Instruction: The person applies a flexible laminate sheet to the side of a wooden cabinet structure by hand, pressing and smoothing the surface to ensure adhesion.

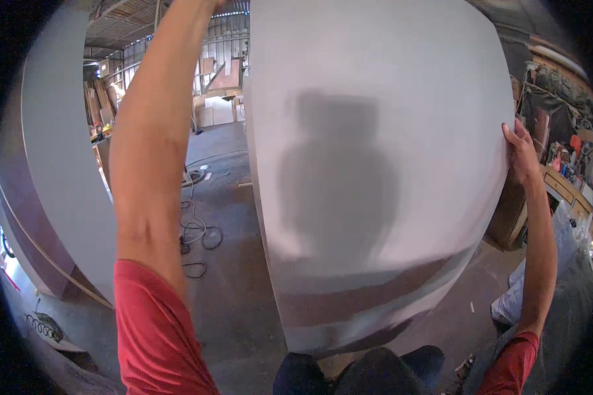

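Note:
A large white board (375,164) stands upright right in front of me and fills the middle of the view; my shadow falls on its face. My right hand (522,153) grips the board's right edge, fingers wrapped over it. My left arm, in a red sleeve, rises along the board's left side to the top of the picture, where the hand is cut off. The board's lower edge hangs just above my dark trousers (369,368).
Another big white panel (59,164) leans at the left. Black cables (197,232) lie coiled on the concrete floor behind the board. Stacked boards (221,79) stand in the far workshop. A cluttered workbench (566,174) runs along the right.

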{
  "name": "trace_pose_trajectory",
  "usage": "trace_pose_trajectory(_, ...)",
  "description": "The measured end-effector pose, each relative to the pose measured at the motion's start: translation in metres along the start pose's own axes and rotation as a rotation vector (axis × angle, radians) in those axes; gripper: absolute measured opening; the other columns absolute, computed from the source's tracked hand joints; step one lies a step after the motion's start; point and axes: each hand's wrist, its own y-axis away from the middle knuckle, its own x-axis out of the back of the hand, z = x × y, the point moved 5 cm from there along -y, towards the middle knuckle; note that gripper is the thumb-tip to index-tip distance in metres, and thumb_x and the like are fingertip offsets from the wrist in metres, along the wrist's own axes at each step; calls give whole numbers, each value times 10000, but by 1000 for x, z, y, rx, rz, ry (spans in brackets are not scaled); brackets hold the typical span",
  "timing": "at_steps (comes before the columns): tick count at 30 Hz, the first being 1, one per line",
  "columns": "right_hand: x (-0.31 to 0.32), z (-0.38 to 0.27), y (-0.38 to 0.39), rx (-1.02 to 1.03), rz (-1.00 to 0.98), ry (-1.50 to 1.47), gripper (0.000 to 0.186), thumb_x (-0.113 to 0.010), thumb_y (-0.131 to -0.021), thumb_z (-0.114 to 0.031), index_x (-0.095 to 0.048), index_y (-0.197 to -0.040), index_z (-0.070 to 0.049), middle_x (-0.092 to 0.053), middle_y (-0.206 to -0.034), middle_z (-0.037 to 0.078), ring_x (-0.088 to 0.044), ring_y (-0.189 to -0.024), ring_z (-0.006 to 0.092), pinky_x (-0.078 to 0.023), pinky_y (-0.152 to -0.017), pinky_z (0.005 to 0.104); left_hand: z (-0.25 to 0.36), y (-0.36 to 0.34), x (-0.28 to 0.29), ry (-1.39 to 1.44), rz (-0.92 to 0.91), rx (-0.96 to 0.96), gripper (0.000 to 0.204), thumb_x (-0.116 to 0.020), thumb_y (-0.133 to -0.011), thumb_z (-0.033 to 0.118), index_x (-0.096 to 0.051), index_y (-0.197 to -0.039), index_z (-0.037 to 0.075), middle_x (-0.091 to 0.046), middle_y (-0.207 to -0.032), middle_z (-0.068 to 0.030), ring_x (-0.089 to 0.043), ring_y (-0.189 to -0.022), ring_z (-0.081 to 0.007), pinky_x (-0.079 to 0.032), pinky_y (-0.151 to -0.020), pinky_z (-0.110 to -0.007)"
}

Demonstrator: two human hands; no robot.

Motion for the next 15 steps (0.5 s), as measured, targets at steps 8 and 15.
trace_pose_trajectory(8,0,-20,15,110,-28,-60,456,-597,-906,-250,-479,-1293,-40,-571,-1213,17,-516,-1110,116,-362,-985,271,-2,4,-1,-43,32,-40,122,-608,-882,97,-600,-778,33,-563,-687,-24,-510,-578,-120,-478,-538,-255)
trace_pose_trajectory(15,-1,-14,21,118,143,-58,589,-626,-878,-284,-406,-1354,-16,-509,-1306,68,-461,-1201,164,-310,-1030,290,-16,-25,19,22,-151,-165,122,-612,-885,129,-617,-816,29,-573,-694,-15,-480,-581,-107,-451,-574,-254)
